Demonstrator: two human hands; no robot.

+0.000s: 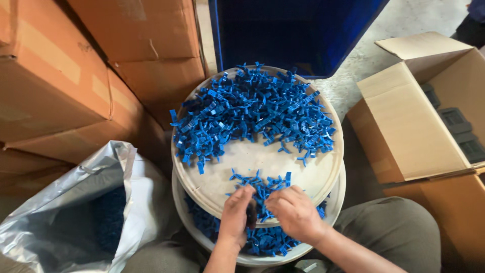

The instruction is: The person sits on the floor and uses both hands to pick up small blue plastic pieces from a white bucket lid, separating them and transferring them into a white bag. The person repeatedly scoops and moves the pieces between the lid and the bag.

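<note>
blue plastic clips [260, 189] sit in a small bunch on the round white tray [313, 177], right under our fingers. left hand [236, 215] looks curled around something dark, right hand [293, 210] pinches into the bunch, slightly nearer. big pile [252, 111] lies further ahead.

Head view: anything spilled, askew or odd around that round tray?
Nothing looks spilled. The round tray sits off-centre on the white bucket, so blue plastic clips show in the gap beneath. Both hands, left and right, work the small pile.
</note>
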